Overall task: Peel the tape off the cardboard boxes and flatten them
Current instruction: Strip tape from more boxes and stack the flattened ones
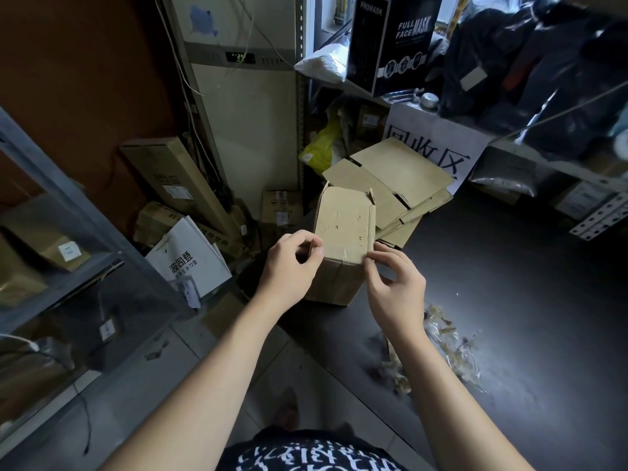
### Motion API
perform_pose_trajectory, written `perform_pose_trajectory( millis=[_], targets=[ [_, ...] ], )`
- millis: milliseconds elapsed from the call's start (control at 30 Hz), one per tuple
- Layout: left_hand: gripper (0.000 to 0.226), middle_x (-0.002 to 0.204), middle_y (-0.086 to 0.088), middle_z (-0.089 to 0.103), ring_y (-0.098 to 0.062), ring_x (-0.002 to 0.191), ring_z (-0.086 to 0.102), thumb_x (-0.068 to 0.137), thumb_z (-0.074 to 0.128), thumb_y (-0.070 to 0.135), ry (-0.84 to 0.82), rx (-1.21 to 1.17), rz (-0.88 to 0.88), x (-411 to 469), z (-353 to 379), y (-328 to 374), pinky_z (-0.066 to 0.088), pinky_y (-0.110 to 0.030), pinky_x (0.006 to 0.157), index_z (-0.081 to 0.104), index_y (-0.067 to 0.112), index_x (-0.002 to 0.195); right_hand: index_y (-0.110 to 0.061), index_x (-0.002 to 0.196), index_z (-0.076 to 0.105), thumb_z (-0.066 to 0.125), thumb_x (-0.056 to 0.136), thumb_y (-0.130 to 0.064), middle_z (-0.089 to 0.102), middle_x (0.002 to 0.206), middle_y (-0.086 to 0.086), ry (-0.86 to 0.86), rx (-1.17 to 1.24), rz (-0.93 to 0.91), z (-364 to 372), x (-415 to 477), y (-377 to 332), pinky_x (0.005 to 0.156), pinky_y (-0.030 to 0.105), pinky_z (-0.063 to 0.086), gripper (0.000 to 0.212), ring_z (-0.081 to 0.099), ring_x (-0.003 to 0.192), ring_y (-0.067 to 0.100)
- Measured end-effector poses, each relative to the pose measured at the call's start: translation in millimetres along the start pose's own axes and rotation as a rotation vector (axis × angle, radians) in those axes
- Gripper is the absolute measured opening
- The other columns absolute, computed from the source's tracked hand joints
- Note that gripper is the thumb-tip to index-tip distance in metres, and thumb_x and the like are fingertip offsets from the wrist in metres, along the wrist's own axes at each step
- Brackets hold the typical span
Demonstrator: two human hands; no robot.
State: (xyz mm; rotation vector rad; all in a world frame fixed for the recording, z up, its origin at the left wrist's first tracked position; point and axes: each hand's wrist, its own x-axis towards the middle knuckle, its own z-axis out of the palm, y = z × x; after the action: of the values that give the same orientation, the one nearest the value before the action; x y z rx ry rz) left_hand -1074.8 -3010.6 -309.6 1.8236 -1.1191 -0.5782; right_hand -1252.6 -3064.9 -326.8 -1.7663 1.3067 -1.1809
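A brown cardboard box point(343, 229) lies on its side at the near left corner of the dark table point(509, 283), one flap sticking up at its far end. My left hand point(292, 266) grips the box's near left corner with curled fingers and thumb. At the near right top edge, my right hand point(394, 283) pinches something thin between thumb and fingertips; I cannot tell whether it is tape. Behind the box lies a stack of flattened cardboard boxes point(397, 178). A heap of peeled clear tape point(441, 348) sits on the table to the right of my right forearm.
A black mask box point(390, 39) and dark bags stand on the shelf at the back right. A white paper bag point(193, 256) and several cartons lie on the floor to the left. A metal shelf rack point(68, 239) fills the left side.
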Motion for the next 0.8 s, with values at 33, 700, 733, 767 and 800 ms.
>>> perform_pose_trajectory(
  millis=[33, 700, 733, 767, 800],
  targets=[
    [0.008, 0.108, 0.007, 0.063, 0.004, 0.094, 0.06, 0.095, 0.066, 0.023, -0.004, 0.006, -0.014, 2, 0, 2, 0.042, -0.007, 0.073, 0.069, 0.03, 0.094, -0.01, 0.096, 0.081, 0.073, 0.092, -0.008, 0.074, 0.113, -0.001, -0.002, 0.0, -0.003, 0, 0, 0, 0.082, -0.002, 0.04, 0.009, 0.059, 0.106, -0.016],
    [0.008, 0.088, 0.012, 0.07, 0.002, 0.084, 0.063, 0.092, 0.068, 0.019, 0.052, 0.033, -0.079, 15, -3, 14, 0.051, -0.018, 0.07, 0.074, 0.023, 0.088, -0.01, 0.094, 0.081, 0.076, 0.091, -0.008, 0.072, 0.109, 0.002, -0.011, 0.008, -0.039, 0, -1, 0, 0.081, 0.0, 0.043, 0.007, 0.061, 0.103, -0.014],
    [0.008, 0.088, 0.011, 0.07, 0.0, 0.084, 0.063, 0.093, 0.068, 0.018, 0.046, 0.039, -0.081, 16, -3, 15, 0.05, -0.019, 0.068, 0.074, 0.022, 0.088, -0.011, 0.094, 0.081, 0.076, 0.091, -0.008, 0.072, 0.109, 0.002, -0.009, 0.007, -0.04, 0, -1, 0, 0.081, 0.0, 0.043, 0.007, 0.061, 0.103, -0.014],
    [0.009, 0.088, 0.009, 0.069, -0.002, 0.084, 0.063, 0.093, 0.067, 0.018, 0.03, 0.052, -0.083, 17, -3, 16, 0.049, -0.019, 0.067, 0.073, 0.022, 0.088, -0.011, 0.094, 0.081, 0.076, 0.091, -0.009, 0.072, 0.11, 0.002, -0.007, 0.006, -0.041, 0, -1, 0, 0.081, -0.001, 0.043, 0.007, 0.061, 0.104, -0.013],
    [0.009, 0.089, 0.009, 0.069, -0.004, 0.085, 0.063, 0.094, 0.067, 0.018, 0.007, 0.07, -0.084, 19, -4, 16, 0.048, -0.02, 0.067, 0.072, 0.022, 0.088, -0.01, 0.095, 0.081, 0.076, 0.091, -0.009, 0.072, 0.11, 0.001, -0.008, 0.006, -0.042, 0, -1, 1, 0.081, -0.001, 0.043, 0.007, 0.061, 0.104, -0.013]
  ],
)
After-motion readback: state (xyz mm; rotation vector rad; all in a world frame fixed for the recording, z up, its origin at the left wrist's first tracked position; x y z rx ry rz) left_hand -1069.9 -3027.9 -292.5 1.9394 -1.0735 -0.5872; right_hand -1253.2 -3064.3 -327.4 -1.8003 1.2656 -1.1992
